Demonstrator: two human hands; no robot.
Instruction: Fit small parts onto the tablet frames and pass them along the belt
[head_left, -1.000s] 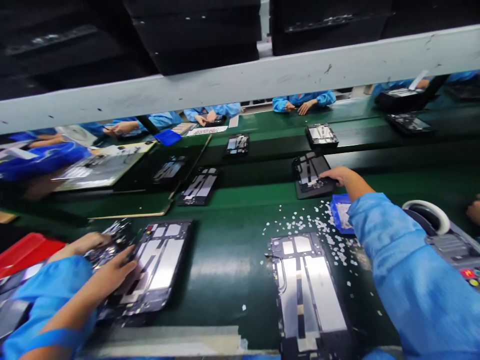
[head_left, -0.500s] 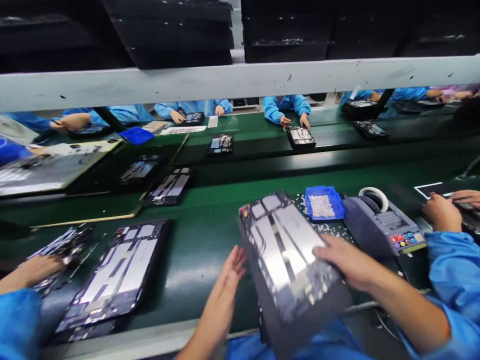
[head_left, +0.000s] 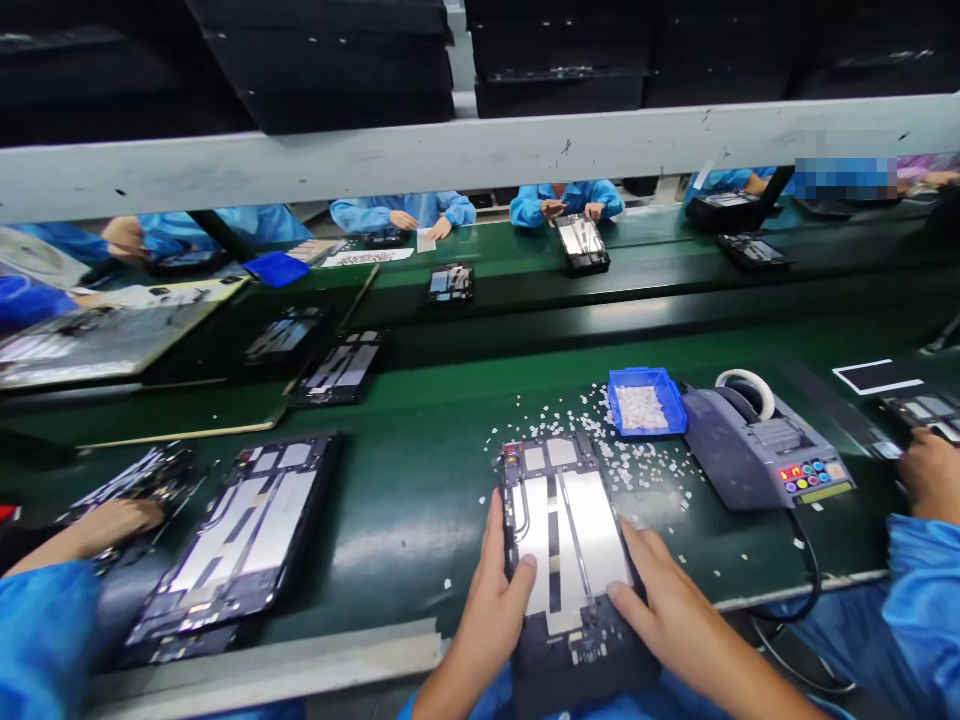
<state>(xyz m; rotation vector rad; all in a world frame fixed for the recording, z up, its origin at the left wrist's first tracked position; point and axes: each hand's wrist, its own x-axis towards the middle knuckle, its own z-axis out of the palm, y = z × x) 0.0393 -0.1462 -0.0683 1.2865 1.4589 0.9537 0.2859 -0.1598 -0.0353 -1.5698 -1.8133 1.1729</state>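
Note:
An open tablet (head_left: 581, 530) with silver battery cells and bare circuit boards lies face up in a black holder (head_left: 544, 675) at the near edge of the bench. My left hand (head_left: 491, 595) grips its left side, thumb on top near the battery. On the opposite side my right hand (head_left: 667, 590) holds the lower right edge, thumb also over the top. Just beyond the tablet, small white pieces (head_left: 630, 462) are scattered on the green surface. Behind them sits a blue tray (head_left: 649, 402) of similar pieces.
A grey tape dispenser (head_left: 757, 440) stands at right, its cable hanging over the bench edge. Another open tablet (head_left: 240, 540) lies left, beside a co-worker's hand (head_left: 120, 525) on thin parts. A shelf (head_left: 420, 160) with black boxes crosses above; co-workers sit across the bench.
The tablet, earlier tilted and held only by my right hand, has come down and straightened. My left hand, apart from it before, now grips its left side.

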